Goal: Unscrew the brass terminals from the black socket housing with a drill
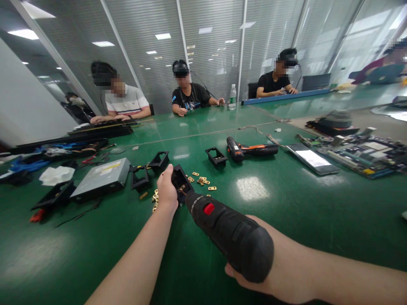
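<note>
My left hand is closed round a small black plastic frame and holds it down on the green table. In my right hand I grip a black electric screwdriver with a red switch. Its tip points into the frame, at a small brass piece inside it. Several small brass plates lie scattered just beyond and to the left of the frame.
Three more black frames lie nearby, next to a grey optical drive. An orange-and-black screwdriver, a phone and circuit boards lie to the right. Three people sit along the table's far side; a water bottle stands there.
</note>
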`<action>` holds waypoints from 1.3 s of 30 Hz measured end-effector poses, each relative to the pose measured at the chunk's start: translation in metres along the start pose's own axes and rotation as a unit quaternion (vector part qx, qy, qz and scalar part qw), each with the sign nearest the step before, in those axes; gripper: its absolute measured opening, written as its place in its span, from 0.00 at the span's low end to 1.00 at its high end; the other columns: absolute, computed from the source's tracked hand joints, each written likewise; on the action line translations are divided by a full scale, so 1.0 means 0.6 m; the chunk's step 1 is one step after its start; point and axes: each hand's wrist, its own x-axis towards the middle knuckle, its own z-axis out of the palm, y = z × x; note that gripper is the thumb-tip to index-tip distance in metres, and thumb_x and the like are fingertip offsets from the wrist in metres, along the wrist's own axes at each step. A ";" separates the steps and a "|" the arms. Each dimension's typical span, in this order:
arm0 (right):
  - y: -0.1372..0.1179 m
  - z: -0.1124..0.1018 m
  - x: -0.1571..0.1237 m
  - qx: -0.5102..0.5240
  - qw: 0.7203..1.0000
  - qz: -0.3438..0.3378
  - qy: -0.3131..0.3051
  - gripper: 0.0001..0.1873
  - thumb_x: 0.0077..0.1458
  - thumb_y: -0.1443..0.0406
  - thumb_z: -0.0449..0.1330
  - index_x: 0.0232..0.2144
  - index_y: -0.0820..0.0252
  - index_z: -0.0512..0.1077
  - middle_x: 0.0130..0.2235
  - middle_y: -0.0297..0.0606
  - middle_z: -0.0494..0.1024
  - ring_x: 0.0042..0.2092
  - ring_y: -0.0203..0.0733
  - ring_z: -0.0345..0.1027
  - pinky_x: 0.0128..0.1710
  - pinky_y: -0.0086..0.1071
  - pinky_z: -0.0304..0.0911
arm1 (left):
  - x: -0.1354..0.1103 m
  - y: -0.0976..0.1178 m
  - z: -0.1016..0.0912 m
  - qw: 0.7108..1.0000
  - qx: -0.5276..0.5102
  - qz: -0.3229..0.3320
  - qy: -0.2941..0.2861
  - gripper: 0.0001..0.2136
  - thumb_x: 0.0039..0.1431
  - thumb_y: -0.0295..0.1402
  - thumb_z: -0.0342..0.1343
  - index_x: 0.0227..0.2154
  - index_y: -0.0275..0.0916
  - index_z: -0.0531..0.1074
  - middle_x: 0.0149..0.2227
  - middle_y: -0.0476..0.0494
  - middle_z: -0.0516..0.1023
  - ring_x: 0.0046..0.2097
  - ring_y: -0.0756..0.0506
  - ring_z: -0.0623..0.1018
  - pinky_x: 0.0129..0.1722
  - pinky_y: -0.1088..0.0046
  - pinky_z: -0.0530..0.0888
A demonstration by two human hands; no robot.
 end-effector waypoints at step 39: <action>-0.011 0.005 -0.007 -0.024 0.999 0.026 0.011 0.25 0.53 0.66 0.71 0.53 0.54 0.73 0.37 0.33 0.82 0.37 0.46 0.79 0.43 0.41 0.77 | -0.003 0.000 -0.002 1.000 0.009 -0.003 -0.007 0.26 0.47 0.59 0.70 0.32 0.41 0.73 0.30 0.47 0.77 0.34 0.43 0.79 0.36 0.66 0.76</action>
